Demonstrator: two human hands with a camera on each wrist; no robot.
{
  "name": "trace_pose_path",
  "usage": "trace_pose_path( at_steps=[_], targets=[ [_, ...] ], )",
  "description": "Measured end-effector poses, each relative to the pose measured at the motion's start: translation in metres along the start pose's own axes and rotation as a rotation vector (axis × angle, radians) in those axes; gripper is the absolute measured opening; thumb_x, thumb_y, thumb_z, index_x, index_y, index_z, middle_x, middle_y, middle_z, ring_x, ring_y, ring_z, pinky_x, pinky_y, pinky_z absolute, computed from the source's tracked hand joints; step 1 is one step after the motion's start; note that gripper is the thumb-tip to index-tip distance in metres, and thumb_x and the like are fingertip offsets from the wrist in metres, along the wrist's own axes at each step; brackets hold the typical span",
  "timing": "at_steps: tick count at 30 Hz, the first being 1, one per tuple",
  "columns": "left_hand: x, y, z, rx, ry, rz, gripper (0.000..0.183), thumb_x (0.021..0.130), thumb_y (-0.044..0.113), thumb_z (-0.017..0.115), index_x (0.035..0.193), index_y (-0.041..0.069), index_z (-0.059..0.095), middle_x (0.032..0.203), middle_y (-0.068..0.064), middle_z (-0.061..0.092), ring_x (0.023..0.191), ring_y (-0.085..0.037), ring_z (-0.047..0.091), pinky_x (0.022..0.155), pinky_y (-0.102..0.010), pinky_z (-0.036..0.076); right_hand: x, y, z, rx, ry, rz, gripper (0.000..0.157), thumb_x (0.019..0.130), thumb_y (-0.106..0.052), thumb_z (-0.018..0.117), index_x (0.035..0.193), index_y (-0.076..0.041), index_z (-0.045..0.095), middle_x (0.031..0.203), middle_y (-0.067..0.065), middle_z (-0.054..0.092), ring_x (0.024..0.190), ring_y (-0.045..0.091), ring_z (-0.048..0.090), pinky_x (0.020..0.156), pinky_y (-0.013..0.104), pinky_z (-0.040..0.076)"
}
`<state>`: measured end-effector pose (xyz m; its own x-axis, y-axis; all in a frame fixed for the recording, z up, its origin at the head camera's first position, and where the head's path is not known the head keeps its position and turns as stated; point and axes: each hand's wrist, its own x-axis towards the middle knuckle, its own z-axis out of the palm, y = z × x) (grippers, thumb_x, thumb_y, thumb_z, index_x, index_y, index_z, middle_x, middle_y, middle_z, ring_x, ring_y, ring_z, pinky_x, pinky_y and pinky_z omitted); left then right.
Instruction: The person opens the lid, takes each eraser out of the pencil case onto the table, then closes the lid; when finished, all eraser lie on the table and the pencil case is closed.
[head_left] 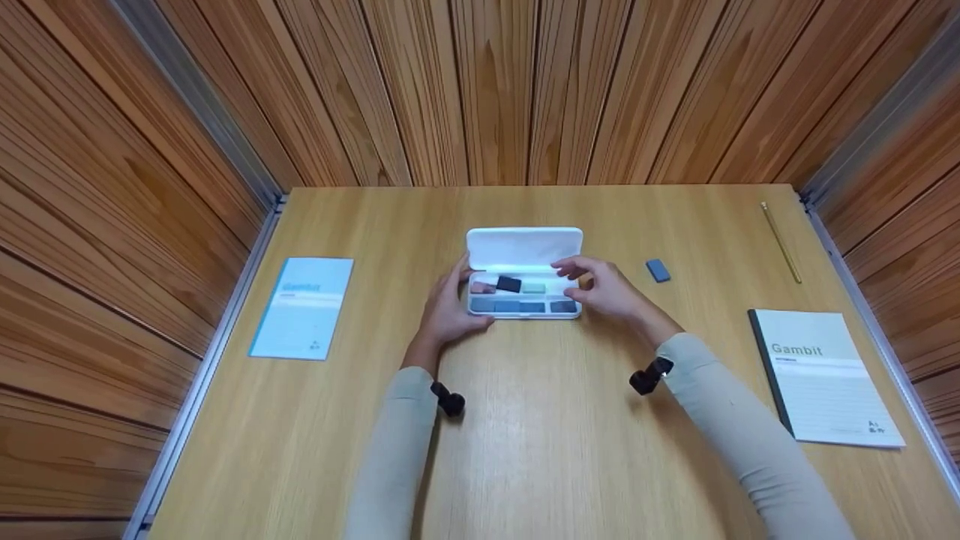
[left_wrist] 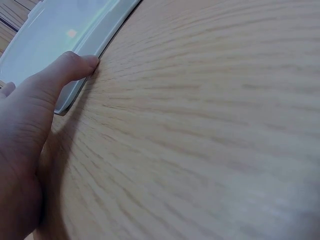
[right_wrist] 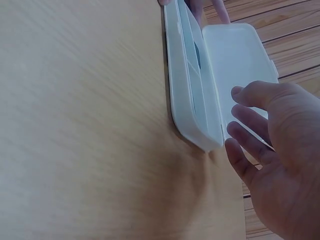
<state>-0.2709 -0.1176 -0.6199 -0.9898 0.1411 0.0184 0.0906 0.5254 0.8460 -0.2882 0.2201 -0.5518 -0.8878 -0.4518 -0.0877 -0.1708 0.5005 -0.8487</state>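
A white pencil case [head_left: 524,311] lies on the table with its hinged lid [head_left: 525,247] raised at the back. Inside, the rear row holds a pinkish block [head_left: 482,288], a tilted black block [head_left: 508,284] and a pale green block [head_left: 533,288]; several grey-blue blocks [head_left: 507,307] fill the front row. My left hand [head_left: 448,309] grips the case's left end, its thumb [left_wrist: 75,67] against the front edge. Over the right end hovers my right hand [head_left: 600,287], fingers loosely bent and holding nothing. In the right wrist view its fingertips [right_wrist: 234,129] are close to the lid.
A blue eraser-like block [head_left: 658,271] lies right of the case. Farther right are a gold-coloured pencil [head_left: 781,244] and a dark-spined notebook [head_left: 832,379]. A light blue notebook [head_left: 301,307] lies at the left. Wood-panelled walls [head_left: 495,90] border the table.
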Motion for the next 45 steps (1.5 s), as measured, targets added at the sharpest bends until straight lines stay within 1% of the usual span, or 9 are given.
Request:
trace_pose_path(
  at_steps=[6,10,14,18,23,28,33,39,45],
  targets=[
    [0.0,0.0,0.001,0.009,0.015,0.019,0.128,0.079,0.033,0.102,0.181,0.036,0.023,0.166,-0.004,0.06,0.163,-0.032,0.044,0.139,-0.067,0.029,0.008,-0.007,0.011,-0.01,-0.021,-0.017,0.052,0.109,-0.004,0.07,0.159,-0.011,0.062,0.156,0.019,0.068,0.147,0.042,0.059,0.122,0.061,0.051],
    [0.0,0.001,0.001,0.018,0.009,0.011,0.128,0.08,0.033,0.102,0.181,0.034,0.023,0.167,-0.004,0.06,0.166,-0.033,0.042,0.14,-0.068,0.027,0.013,-0.009,0.017,-0.012,-0.031,-0.008,0.052,0.109,-0.005,0.07,0.16,-0.013,0.062,0.158,0.017,0.067,0.149,0.041,0.059,0.122,0.06,0.053],
    [0.0,0.002,0.001,0.02,0.005,0.001,0.128,0.08,0.034,0.101,0.181,0.036,0.023,0.167,-0.003,0.059,0.165,-0.032,0.042,0.14,-0.067,0.028,0.017,-0.009,0.022,-0.002,-0.031,0.017,0.052,0.11,-0.007,0.069,0.161,-0.016,0.062,0.161,0.014,0.066,0.152,0.039,0.058,0.127,0.06,0.051],
    [0.001,0.003,0.001,0.023,0.002,0.006,0.127,0.081,0.034,0.101,0.181,0.035,0.023,0.167,-0.003,0.059,0.164,-0.031,0.044,0.139,-0.067,0.029,0.02,-0.006,0.027,0.012,-0.023,0.05,0.05,0.11,-0.009,0.069,0.16,-0.018,0.063,0.162,0.012,0.066,0.153,0.037,0.058,0.131,0.058,0.047],
    [0.002,0.002,0.001,0.025,0.0,0.006,0.126,0.081,0.035,0.101,0.181,0.036,0.023,0.168,-0.003,0.059,0.164,-0.032,0.044,0.139,-0.068,0.03,0.024,-0.003,0.032,0.036,-0.032,0.074,0.049,0.111,-0.007,0.067,0.159,-0.016,0.063,0.162,0.014,0.065,0.149,0.038,0.059,0.133,0.06,0.044],
    [0.001,0.001,0.0,0.011,0.008,-0.004,0.126,0.081,0.035,0.101,0.18,0.039,0.024,0.167,-0.002,0.059,0.164,-0.031,0.044,0.138,-0.069,0.03,0.028,-0.003,0.037,0.023,-0.054,0.052,0.049,0.111,-0.005,0.065,0.16,-0.013,0.063,0.161,0.018,0.065,0.147,0.04,0.058,0.134,0.062,0.041],
    [0.001,0.0,0.001,-0.002,0.005,-0.006,0.126,0.081,0.034,0.101,0.18,0.041,0.023,0.168,-0.003,0.057,0.163,-0.031,0.044,0.138,-0.069,0.031,0.029,-0.003,0.04,-0.004,-0.061,0.04,0.05,0.11,-0.004,0.066,0.159,-0.012,0.063,0.155,0.02,0.068,0.139,0.041,0.062,0.129,0.061,0.047],
    [0.0,0.0,0.002,0.004,0.003,-0.012,0.125,0.081,0.035,0.101,0.18,0.036,0.025,0.169,-0.003,0.057,0.164,-0.032,0.043,0.139,-0.068,0.03,0.028,-0.002,0.043,-0.014,-0.072,0.002,0.048,0.109,-0.005,0.068,0.156,-0.009,0.065,0.151,0.023,0.068,0.135,0.042,0.06,0.127,0.061,0.046],
    [0.0,0.0,0.002,0.002,0.001,-0.02,0.126,0.08,0.036,0.101,0.18,0.036,0.026,0.17,-0.003,0.057,0.164,-0.032,0.043,0.138,-0.068,0.031,0.03,-0.003,0.046,-0.047,-0.082,-0.012,0.047,0.108,-0.006,0.069,0.155,-0.011,0.068,0.147,0.023,0.065,0.13,0.039,0.058,0.121,0.055,0.046]
  ],
)
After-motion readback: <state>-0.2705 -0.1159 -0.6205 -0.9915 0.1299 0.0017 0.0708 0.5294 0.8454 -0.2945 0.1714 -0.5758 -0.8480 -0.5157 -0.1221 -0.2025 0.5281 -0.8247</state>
